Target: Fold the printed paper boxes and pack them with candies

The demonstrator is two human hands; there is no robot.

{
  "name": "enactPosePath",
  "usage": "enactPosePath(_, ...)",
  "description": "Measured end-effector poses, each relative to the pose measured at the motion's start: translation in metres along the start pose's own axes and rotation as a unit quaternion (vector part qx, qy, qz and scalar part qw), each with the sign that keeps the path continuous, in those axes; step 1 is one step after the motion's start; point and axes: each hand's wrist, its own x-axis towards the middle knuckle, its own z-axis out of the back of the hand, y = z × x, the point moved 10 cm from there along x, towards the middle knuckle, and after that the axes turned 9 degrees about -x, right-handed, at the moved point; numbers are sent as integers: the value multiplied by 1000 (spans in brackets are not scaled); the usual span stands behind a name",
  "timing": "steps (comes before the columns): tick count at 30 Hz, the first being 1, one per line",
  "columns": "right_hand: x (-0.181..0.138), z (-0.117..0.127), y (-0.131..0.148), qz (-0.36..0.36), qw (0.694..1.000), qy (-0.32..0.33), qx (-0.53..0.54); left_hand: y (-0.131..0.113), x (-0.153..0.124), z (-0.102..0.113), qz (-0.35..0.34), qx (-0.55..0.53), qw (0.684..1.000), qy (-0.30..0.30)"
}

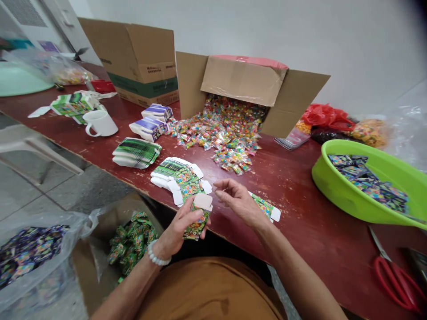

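My left hand point(183, 221), with a pale bead bracelet on its wrist, is closed around a small green printed box point(197, 223). A white flap stands up at the box's top end. To the right of it my right hand point(236, 198) hovers over the table edge, fingers bent and thumb apart, nothing visible between them. Partly hidden behind that hand lies another green carton point(263, 206). Flat green cartons point(182, 175) are fanned out just beyond my left hand, and a stack of green cartons point(136, 152) sits farther left.
Wrapped candies point(230, 138) spill from a cardboard box point(240, 82) onto the red table point(293, 173). A lime-green basin point(353, 202) holds dark packets; red-handled scissors point(393, 280) lie nearby. A white mug point(100, 123) stands left. Below the edge, a carton point(85, 271) contains green packets.
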Motion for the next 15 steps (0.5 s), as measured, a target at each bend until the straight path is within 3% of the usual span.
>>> enactPosePath(5, -15, -48, -19, -54, 977, 125, 163, 10, 4, 3, 17, -86, 995, -50)
enactPosePath(9, -18, -62, -16, -56, 967, 107, 225, 7, 5, 3, -6, -69, 996, -57)
enactPosePath(12, -16, -45, -6, 3, 990, 30, 141, 7, 5, 4, -4, -98, 994, -55)
enactPosePath(15, -22, -24, 20, 129, 990, -30, -37, 19, 6, -2, 63, -165, 984, -24)
